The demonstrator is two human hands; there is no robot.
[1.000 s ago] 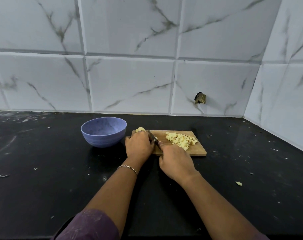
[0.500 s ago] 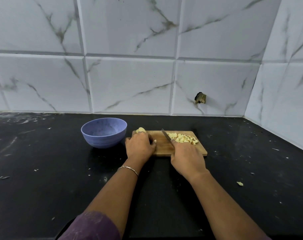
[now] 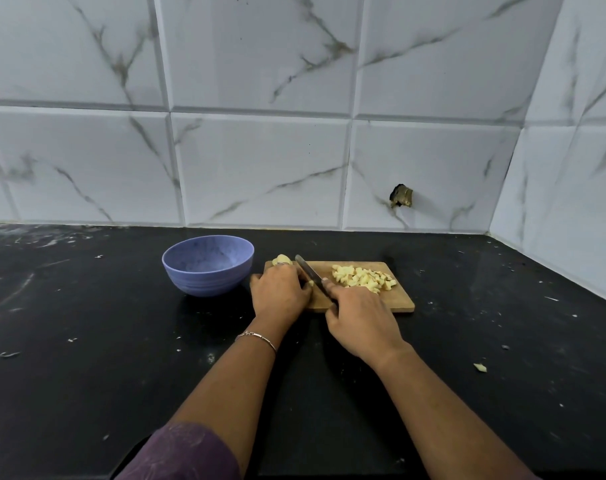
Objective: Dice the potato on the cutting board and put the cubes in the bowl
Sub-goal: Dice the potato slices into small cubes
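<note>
A wooden cutting board [image 3: 400,301] lies on the black counter. On its left end my left hand [image 3: 281,292] holds down the uncut potato piece [image 3: 282,260], which peeks out beyond my fingers. My right hand [image 3: 362,318] grips a knife [image 3: 308,273] whose blade lies right beside my left fingers. A pile of pale potato cubes [image 3: 362,279] sits on the board's right half. The blue bowl [image 3: 208,265] stands just left of the board and looks empty.
One stray potato bit [image 3: 480,367] lies on the black counter [image 3: 87,341] at the right. Small white scraps dot the counter. A marble-tiled wall [image 3: 260,168] rises behind, and a side wall closes the right.
The knife swung right toward the cube pile half a second ago, then came back left against my left hand's fingers. My left hand has stayed on the potato piece.
</note>
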